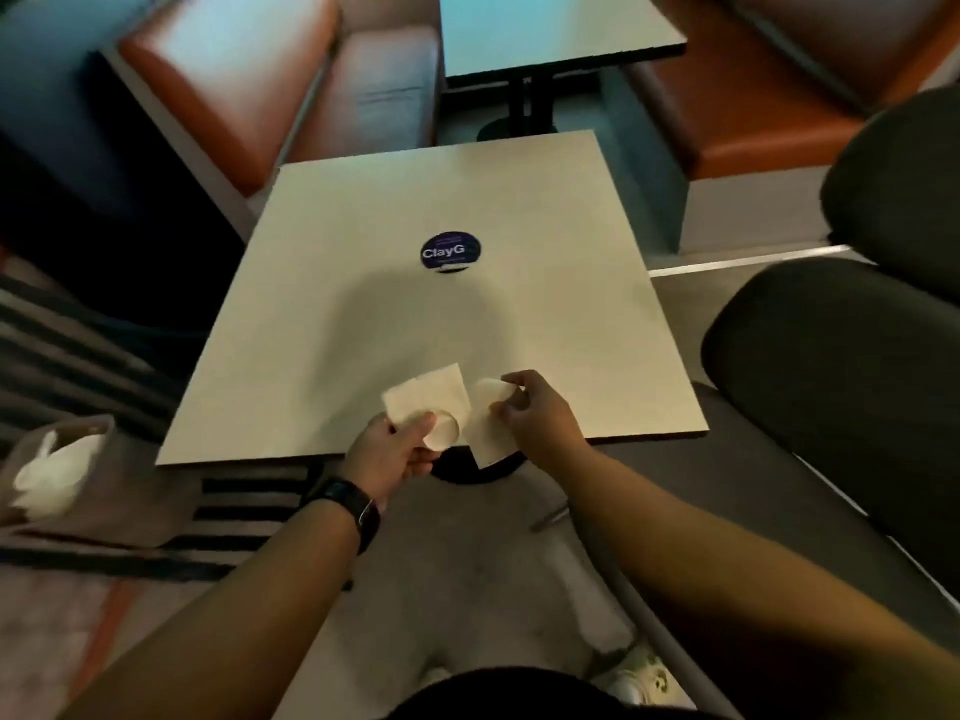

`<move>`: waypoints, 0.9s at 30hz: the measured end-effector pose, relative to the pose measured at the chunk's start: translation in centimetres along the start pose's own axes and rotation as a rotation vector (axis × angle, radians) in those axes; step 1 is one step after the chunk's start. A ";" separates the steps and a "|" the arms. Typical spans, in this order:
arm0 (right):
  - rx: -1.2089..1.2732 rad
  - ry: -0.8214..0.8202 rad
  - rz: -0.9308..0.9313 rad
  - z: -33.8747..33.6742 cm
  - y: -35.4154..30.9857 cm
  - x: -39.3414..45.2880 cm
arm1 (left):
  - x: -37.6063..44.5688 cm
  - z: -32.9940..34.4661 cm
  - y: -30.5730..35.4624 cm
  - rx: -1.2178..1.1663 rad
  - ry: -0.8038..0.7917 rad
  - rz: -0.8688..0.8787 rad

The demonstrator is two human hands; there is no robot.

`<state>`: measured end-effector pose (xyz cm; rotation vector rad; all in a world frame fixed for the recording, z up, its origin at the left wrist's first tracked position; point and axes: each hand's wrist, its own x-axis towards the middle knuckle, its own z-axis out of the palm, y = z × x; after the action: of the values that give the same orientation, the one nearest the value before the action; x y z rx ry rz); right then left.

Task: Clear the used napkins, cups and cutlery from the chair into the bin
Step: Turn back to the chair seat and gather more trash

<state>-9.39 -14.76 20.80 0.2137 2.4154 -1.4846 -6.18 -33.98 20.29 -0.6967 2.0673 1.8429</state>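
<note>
My left hand (397,449) pinches a pale square napkin (428,392) together with a round white disc (442,431), just over the near edge of the beige table (415,314). My right hand (535,413) pinches a second pale napkin (488,433) with a round white piece (491,394) against it. Both hands sit close together, nearly touching. A brown bag-like bin (98,491) with crumpled white paper (52,470) inside stands on the floor at the far left.
A round blue "ClayG" sticker (451,252) marks the table's middle. Dark padded chairs (841,376) stand to the right, orange benches (234,80) at the back. A thin metal piece (550,517) lies on the floor near the table's black base (470,467).
</note>
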 end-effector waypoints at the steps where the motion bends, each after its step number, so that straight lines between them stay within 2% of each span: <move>1: -0.026 -0.034 -0.018 2.8 -1.3 -0.3 | -0.4 -3.2 -0.8 -0.017 0.025 -0.011; 7: -0.082 -0.194 -0.057 16.5 -7.5 -1.7 | -2.7 -17.7 -4.8 -0.141 0.188 -0.060; 12: -0.165 -0.304 -0.120 24.7 -11.1 -1.2 | -4.1 -25.8 -7.9 -0.243 0.358 -0.127; 21: -0.266 -0.565 -0.168 36.5 -16.4 3.3 | -2.3 -36.0 -10.4 -0.417 0.570 -0.214; 27: -0.363 -0.765 -0.239 44.2 -20.5 7.1 | 0.5 -42.3 -11.7 -0.570 0.768 -0.255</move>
<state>-14.13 -63.59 17.12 -0.6257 2.0359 -0.9218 3.99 -76.46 16.16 -1.9668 1.6396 2.2308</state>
